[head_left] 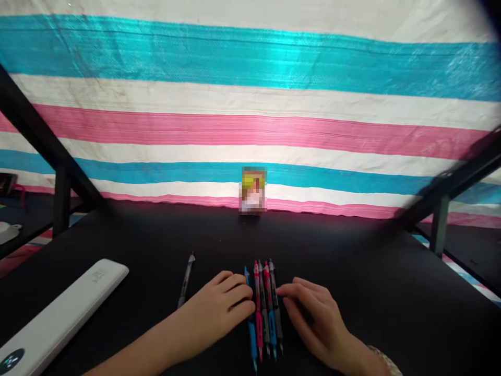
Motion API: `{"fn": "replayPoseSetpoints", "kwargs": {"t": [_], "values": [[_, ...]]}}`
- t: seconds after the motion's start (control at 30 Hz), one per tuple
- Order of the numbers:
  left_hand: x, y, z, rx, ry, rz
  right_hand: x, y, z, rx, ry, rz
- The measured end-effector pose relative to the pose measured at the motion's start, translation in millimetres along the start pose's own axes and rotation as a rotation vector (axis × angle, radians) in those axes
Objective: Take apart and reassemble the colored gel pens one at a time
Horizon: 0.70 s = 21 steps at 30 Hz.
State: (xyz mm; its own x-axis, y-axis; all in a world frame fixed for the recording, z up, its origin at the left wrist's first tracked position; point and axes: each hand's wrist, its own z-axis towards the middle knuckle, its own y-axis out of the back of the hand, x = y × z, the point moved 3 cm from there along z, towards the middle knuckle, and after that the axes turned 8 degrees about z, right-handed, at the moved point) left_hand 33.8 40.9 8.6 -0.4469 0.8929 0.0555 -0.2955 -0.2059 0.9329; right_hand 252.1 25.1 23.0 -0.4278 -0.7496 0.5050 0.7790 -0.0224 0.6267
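Several click pens lie side by side on the black tabletop point(203, 237), pointing away from me. A blue pen point(252, 337) forms the left end of the row, then a pink pen point(259, 324), with a grey-black pen point(277, 313) at the right end. My left hand point(219, 308) has its fingers curled together against the blue pen, covering part of its barrel. Touching the right end of the row is the index fingertip of my right hand point(317, 318), its thumb apart and nothing held. A separate clear-and-black pen point(187, 279) lies left, partly hidden behind my left hand.
A long white device with a small display point(66, 313) lies at the left. At the back edge stands a small blurred picture-like object point(253, 192). Black slanted bars point(43, 133) flank the table, and a striped tarp point(250, 128) hangs behind it.
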Motion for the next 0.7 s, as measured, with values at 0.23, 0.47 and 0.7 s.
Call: {"fn": "replayPoseSetpoints", "kwargs": {"t": [0.23, 0.47, 0.7], "values": [[1, -1.2, 1, -0.025, -0.012, 0.111, 0, -2, 2, 0.048, -0.031, 0.037], [6, 19.9, -1, -0.199, 0.033, 0.155, 3, -5, 8, 0.297, -0.106, 0.087], [-7, 14.6, 0, -0.133, 0.084, 0.155, 2, -12, 7, 0.228, -0.089, 0.064]]}}
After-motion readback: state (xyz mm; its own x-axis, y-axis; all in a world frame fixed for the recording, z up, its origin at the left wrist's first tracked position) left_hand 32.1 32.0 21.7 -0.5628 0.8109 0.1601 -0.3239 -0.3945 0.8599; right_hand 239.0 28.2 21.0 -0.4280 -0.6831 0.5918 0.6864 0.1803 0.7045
